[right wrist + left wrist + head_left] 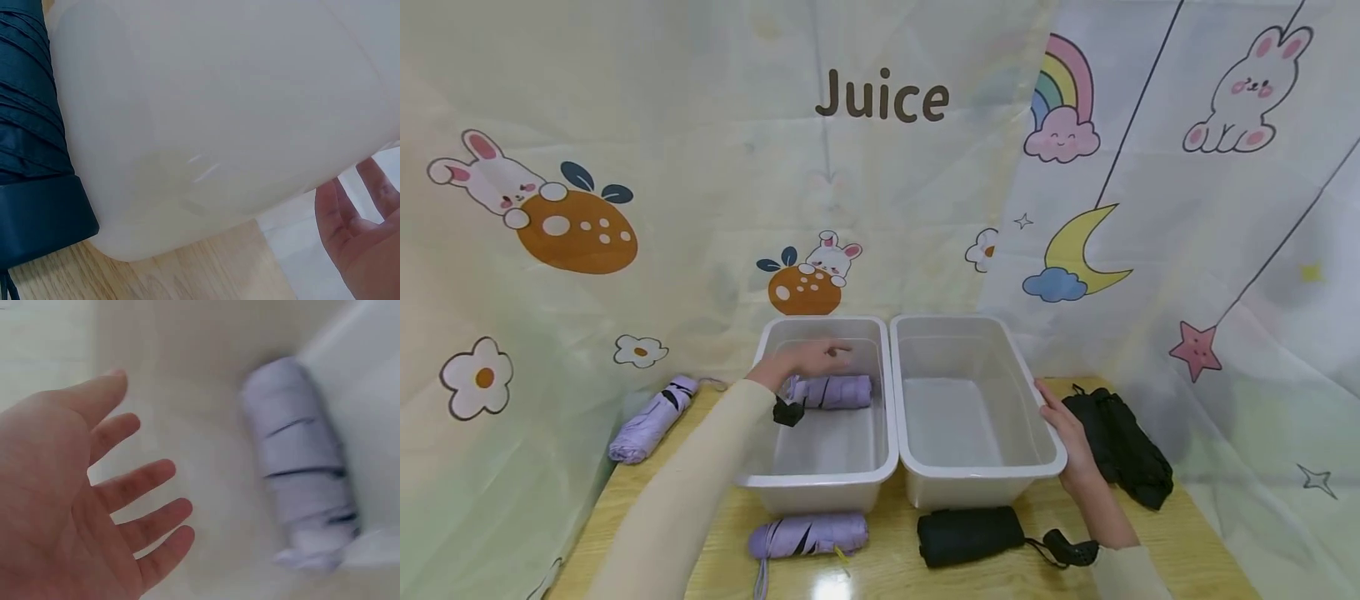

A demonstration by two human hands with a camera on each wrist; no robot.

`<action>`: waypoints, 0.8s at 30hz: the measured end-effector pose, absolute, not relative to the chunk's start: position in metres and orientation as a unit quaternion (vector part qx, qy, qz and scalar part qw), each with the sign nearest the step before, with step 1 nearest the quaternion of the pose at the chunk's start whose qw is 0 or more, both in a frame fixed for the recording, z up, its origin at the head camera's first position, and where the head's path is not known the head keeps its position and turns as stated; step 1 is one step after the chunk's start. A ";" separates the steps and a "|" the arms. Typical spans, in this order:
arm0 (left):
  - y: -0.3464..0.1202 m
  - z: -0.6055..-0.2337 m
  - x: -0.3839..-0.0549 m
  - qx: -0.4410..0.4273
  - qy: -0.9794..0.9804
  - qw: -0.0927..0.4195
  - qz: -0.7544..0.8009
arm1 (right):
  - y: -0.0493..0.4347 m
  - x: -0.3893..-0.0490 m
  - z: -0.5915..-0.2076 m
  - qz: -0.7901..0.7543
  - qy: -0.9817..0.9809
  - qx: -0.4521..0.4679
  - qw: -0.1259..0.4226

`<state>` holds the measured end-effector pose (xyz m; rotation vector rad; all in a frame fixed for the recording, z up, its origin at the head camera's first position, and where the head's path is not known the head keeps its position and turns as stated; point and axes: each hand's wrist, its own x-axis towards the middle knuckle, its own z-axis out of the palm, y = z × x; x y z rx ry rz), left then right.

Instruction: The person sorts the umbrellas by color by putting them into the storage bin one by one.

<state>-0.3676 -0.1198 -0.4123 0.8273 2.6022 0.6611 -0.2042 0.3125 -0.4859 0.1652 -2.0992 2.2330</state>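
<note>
My left hand [812, 358] hovers over the left white bin [886, 417], its fingers spread and holding nothing in the left wrist view. Below it a folded purple umbrella [842, 392] lies on the bin floor, with dark bands around it in the left wrist view [300, 447]. A black wrist band or device shows at the left wrist. My right hand [1071, 433] touches the outer right rim of the right white bin [973, 472] with extended fingers; in the right wrist view its fingertips meet the bin's edge.
Another purple umbrella [655, 421] lies at the table's left edge, and one more [812, 535] in front of the left bin. A black umbrella [970, 536] lies in front of the right bin, with further black folded umbrellas [1120, 446] at the right. A printed curtain hangs behind.
</note>
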 end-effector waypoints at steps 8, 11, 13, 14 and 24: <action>-0.163 -0.368 -0.350 0.278 0.911 0.112 0.283 | 0.311 -0.204 -0.484 0.726 -0.685 0.045 0.034; -0.183 -0.364 -0.347 0.264 0.908 0.076 0.315 | 0.312 -0.202 -0.484 0.726 -0.686 0.039 0.032; -0.200 -0.364 -0.345 0.257 0.904 0.038 0.338 | 0.310 -0.203 -0.485 0.727 -0.685 0.038 0.030; -0.210 -0.365 -0.343 0.251 0.902 0.019 0.351 | 0.309 -0.204 -0.486 0.728 -0.683 0.040 0.027; -0.289 -0.398 -0.303 0.174 0.903 -0.095 0.382 | 0.310 -0.204 -0.493 0.755 -0.650 0.085 0.026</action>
